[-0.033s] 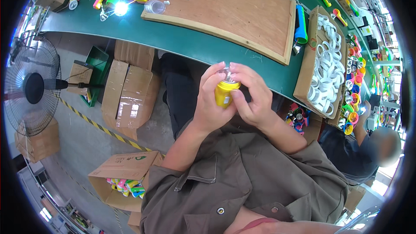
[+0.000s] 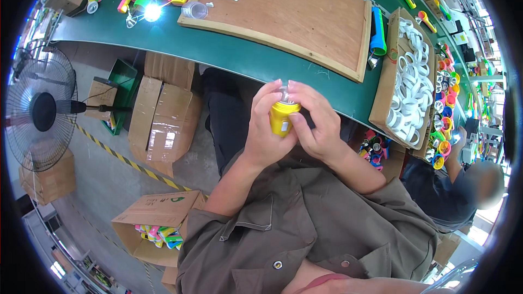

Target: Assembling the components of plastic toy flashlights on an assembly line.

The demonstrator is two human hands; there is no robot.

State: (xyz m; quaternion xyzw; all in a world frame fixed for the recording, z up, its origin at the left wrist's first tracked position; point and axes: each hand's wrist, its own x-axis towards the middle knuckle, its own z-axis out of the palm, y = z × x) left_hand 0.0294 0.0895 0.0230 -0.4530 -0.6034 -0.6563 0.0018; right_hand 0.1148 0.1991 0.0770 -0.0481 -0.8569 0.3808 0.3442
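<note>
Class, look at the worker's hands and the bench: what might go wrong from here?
The yellow part may fall if the left hand or right hand loosens, as it appears held short of the table. White rings are heaped in their open box, so a bump might spill some.

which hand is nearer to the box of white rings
Right: the right hand grips the yellow piece on the side toward the box of white rings, which sits off to its right; the left hand holds the opposite side, farther away.
</note>
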